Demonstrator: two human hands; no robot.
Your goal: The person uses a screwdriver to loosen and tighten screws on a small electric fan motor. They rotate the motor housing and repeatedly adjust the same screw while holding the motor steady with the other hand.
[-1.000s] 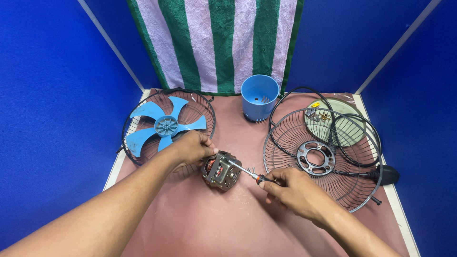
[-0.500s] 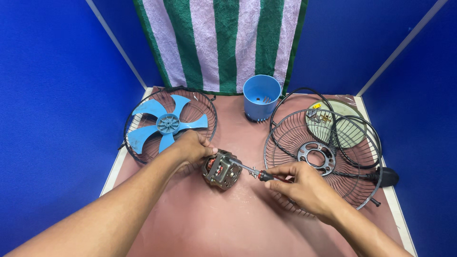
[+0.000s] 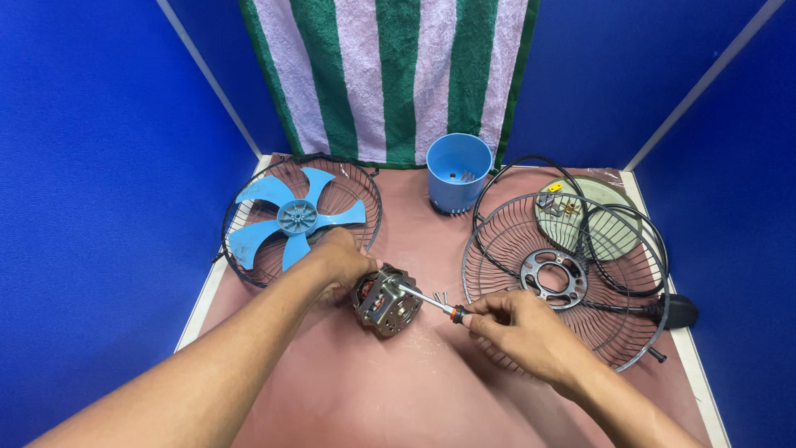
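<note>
A small metal fan motor lies on the reddish table at the centre. My left hand grips the motor from its left side. My right hand holds a screwdriver by its handle, and the thin metal shaft points left with its tip on the top of the motor. A few small screws lie on the table just behind the shaft.
A blue fan blade rests in a wire guard at the left. A blue plastic housing stands at the back. On the right lie a second wire guard, a round base plate and a black plug.
My right hand has shifted slightly with the screwdriver at the motor. My left hand stays on the motor.
</note>
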